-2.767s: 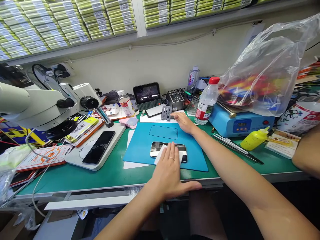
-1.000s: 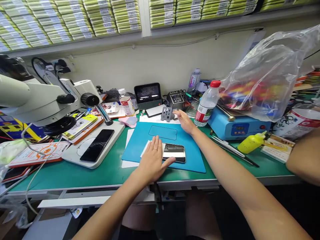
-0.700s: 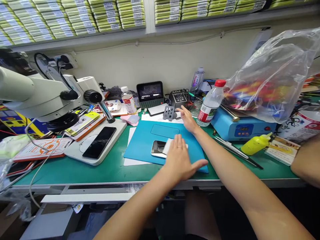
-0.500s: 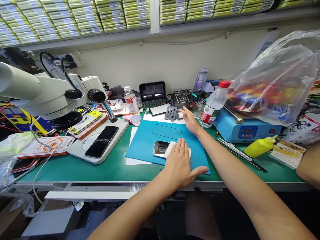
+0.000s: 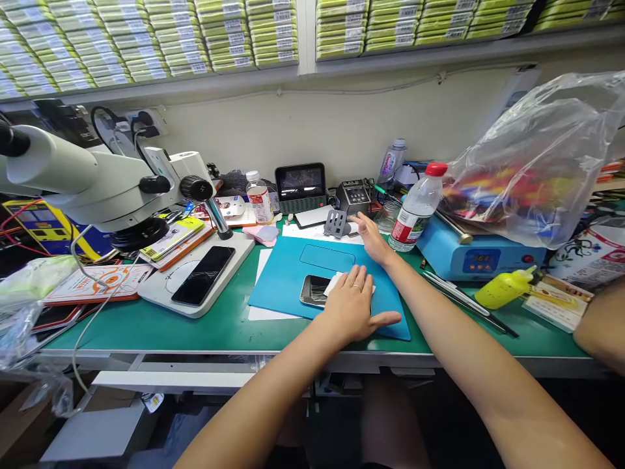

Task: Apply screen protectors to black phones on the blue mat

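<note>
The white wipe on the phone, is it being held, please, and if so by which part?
No grasp shows: the left grip lies flat over the middle of the white wipe, on the phone.

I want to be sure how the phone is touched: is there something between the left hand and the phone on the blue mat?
Yes: a white wipe lies under the fingers of the left hand, over the right part of the phone. The phone's left end is uncovered.
</note>
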`<state>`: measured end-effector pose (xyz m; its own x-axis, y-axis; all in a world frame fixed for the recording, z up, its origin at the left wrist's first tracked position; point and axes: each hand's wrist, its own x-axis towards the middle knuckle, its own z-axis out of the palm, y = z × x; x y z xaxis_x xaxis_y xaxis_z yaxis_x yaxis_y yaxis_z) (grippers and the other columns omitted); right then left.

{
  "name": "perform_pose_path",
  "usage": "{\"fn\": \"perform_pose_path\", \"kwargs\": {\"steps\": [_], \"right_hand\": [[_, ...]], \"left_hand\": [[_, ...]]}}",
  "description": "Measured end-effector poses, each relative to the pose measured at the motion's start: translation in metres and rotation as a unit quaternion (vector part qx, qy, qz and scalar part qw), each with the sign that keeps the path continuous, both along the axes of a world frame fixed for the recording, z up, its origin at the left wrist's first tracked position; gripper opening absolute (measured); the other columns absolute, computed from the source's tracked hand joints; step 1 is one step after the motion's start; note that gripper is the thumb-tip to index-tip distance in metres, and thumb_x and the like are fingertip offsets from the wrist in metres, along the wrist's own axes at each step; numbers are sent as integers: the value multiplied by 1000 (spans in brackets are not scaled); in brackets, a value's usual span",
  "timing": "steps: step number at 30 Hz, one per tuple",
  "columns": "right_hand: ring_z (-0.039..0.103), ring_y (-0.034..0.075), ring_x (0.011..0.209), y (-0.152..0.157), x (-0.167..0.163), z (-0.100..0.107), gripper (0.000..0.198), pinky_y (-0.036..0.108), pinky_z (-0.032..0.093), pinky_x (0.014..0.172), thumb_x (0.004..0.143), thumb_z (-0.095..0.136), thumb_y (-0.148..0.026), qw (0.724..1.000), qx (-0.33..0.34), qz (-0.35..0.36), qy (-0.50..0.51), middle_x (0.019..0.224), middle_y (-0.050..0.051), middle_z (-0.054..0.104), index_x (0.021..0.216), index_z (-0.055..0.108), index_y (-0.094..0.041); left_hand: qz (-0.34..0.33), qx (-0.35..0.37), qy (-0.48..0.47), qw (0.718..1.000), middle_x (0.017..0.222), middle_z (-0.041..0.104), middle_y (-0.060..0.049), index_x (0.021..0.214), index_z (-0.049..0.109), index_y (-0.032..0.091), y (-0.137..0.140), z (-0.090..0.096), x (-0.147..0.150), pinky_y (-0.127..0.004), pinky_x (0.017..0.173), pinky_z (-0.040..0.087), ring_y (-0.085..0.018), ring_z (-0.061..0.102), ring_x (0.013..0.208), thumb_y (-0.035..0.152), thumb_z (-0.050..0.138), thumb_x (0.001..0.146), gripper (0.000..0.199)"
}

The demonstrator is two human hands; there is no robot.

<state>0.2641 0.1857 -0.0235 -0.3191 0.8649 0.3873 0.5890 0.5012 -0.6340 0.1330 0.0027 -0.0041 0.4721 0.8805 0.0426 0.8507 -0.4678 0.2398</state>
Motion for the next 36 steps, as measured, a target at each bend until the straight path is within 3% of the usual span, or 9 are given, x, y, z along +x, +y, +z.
{"fn": "perform_pose_path", "kwargs": {"steps": [5,13,16,23,26,30,36], "right_hand": [[23,33,153,3,1,-3,91,59,19,124,88,5,-79,1000,-2,-2,6,163,9,36,145,53,-26],[19,32,154,-8,1,5,91,57,18,124,90,6,-78,1000,-22,7,-6,165,11,31,149,49,-23],[21,32,154,-11,0,8,94,56,17,125,88,4,-79,1000,-20,16,-12,164,11,33,148,50,-23],[18,31,155,-5,-2,4,100,52,13,126,84,4,-83,1000,-21,19,3,163,12,36,148,50,-22],[18,31,155,-3,0,1,99,52,15,126,84,4,-83,1000,-20,18,9,163,10,35,148,50,-23],[19,30,154,0,1,-2,101,51,15,126,84,2,-84,1000,-18,6,13,164,11,34,147,51,-22],[15,32,155,0,0,-2,101,53,13,126,84,3,-83,999,-38,4,1,166,11,28,150,47,-20]], "left_hand": [[-10,10,4,1000,165,19,-16,155,31,5,-16,-1,-28,-49,125,20,-30,12,155,79,13,93,99],[68,9,56,996,164,15,-20,156,27,1,-29,-9,-88,-48,125,20,-31,12,154,72,15,98,92],[95,22,65,993,164,15,-22,155,28,-2,-21,-9,-78,-48,124,22,-33,13,154,72,18,97,94],[69,47,23,996,162,19,-25,153,30,-6,-7,-10,9,-48,124,23,-35,13,153,84,10,88,112],[66,59,15,996,161,20,-27,152,30,-7,-12,-12,29,-49,124,23,-37,14,152,85,5,85,117],[47,66,30,996,161,21,-26,153,29,-6,-27,-14,16,-48,123,25,-36,16,152,85,7,86,116],[111,43,68,991,162,15,-27,153,27,-7,-27,-14,-49,-49,124,23,-36,13,153,81,16,91,108]]}}
